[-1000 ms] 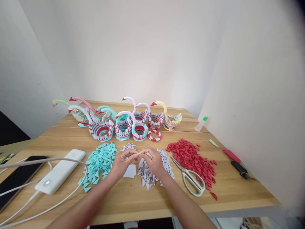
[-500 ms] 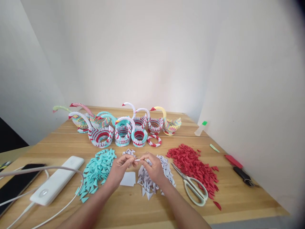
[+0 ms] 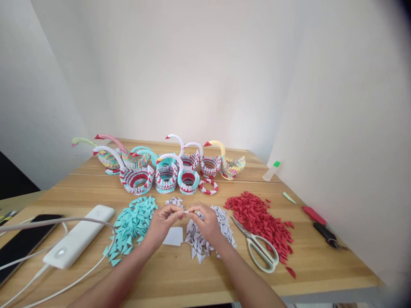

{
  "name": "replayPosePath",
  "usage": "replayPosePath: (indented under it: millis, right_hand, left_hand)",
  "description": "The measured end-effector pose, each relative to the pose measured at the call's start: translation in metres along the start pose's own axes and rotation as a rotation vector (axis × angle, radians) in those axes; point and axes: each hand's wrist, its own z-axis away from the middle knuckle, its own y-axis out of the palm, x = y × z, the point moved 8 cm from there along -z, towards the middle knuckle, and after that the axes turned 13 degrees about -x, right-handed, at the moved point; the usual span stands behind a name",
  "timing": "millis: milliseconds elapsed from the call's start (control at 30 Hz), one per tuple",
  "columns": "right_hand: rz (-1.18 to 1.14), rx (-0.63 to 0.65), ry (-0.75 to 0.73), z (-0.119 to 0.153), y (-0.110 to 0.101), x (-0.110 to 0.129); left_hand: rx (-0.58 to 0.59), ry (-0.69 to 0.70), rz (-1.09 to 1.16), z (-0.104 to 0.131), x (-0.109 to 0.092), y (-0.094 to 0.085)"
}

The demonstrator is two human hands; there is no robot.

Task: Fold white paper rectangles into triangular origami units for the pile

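My left hand [image 3: 164, 220] and my right hand [image 3: 205, 222] meet at the centre, pinching a small white paper piece [image 3: 186, 211] between their fingertips. Below them lies a stack of white paper slips [image 3: 174, 236]. Folded white pieces [image 3: 196, 241] are heaped under and beside my right hand, with a smaller white cluster [image 3: 174, 201] just behind the fingers. To the left of my left hand is a pile of turquoise folded pieces [image 3: 135, 222]. A pile of red folded pieces [image 3: 260, 222] spreads out at the right.
Several paper swans [image 3: 137, 179] stand behind the piles, near a red and white ring [image 3: 208, 187]. Scissors [image 3: 261, 252] lie right of my hands. A power bank [image 3: 78, 237], cables and phone [image 3: 28, 241] are at left; a green-capped bottle [image 3: 271, 171] and black-handled tool [image 3: 325, 234] at right.
The whole view has shifted slightly, so the table's things appear a little higher. Both hands still pinch the white piece, with their fingers slightly rearranged.
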Motion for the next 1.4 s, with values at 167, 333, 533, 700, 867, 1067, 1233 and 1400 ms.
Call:
replayPosePath:
  millis: [167, 333, 533, 700, 867, 1067, 1233, 1400]
  right_hand:
    - [-0.021, 0.013, -0.026, -0.001, -0.001, 0.003]
    - [-0.080, 0.064, 0.049, 0.000, 0.002, 0.001]
    - [-0.094, 0.085, 0.044, 0.001, 0.003, 0.003]
    - [-0.029, 0.091, 0.034, 0.001, 0.002, -0.001]
    - [0.034, 0.090, 0.012, 0.001, 0.001, 0.001]
    - [0.029, 0.094, 0.033, 0.002, 0.004, -0.002]
    - [0.119, 0.066, -0.022, -0.001, 0.002, -0.003]
    - [0.187, 0.073, -0.118, 0.001, 0.002, 0.002]
  left_hand:
    - [0.034, -0.004, -0.003, 0.002, 0.002, 0.003]
    - [0.059, -0.002, 0.014, 0.003, 0.006, 0.004]
    - [0.062, 0.073, -0.075, 0.001, 0.002, 0.001]
    - [0.071, 0.159, -0.152, 0.002, -0.005, 0.001]
    - [0.070, 0.188, -0.203, 0.005, -0.007, 0.004]
    - [0.036, 0.215, -0.232, 0.005, -0.010, 0.004]
    - [0.013, 0.205, -0.259, 0.001, -0.003, 0.003]
    - [0.036, 0.215, -0.298, -0.001, 0.002, 0.005]
